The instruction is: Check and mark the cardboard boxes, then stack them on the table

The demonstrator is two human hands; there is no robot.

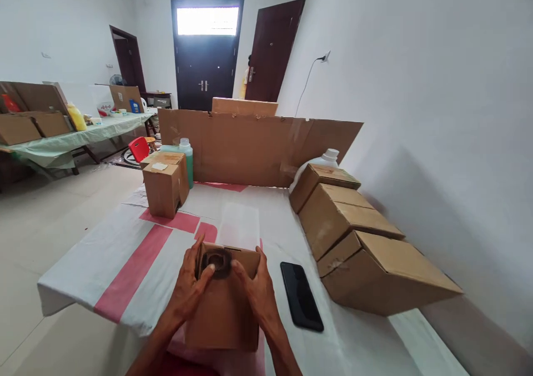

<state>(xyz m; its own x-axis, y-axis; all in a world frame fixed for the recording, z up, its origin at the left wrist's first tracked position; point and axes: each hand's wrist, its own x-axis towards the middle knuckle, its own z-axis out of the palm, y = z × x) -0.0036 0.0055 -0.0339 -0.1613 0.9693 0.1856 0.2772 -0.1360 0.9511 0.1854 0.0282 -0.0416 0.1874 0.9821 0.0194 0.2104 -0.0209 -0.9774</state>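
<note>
A small brown cardboard box (225, 315) stands at the near edge of the table, its top open. A dark round object (217, 261) sits in the opening. My left hand (189, 287) grips the box's left side, thumb on the dark object. My right hand (256, 290) holds the right side, fingers curled over the top edge by the object.
A black phone (300, 302) lies right of the box. Three cardboard boxes (353, 242) lean in a row along the right wall. Another small box (165, 184) and a green bottle (186, 156) stand at the far left, before a cardboard sheet (250, 145). The tablecloth (125, 254) is white and red.
</note>
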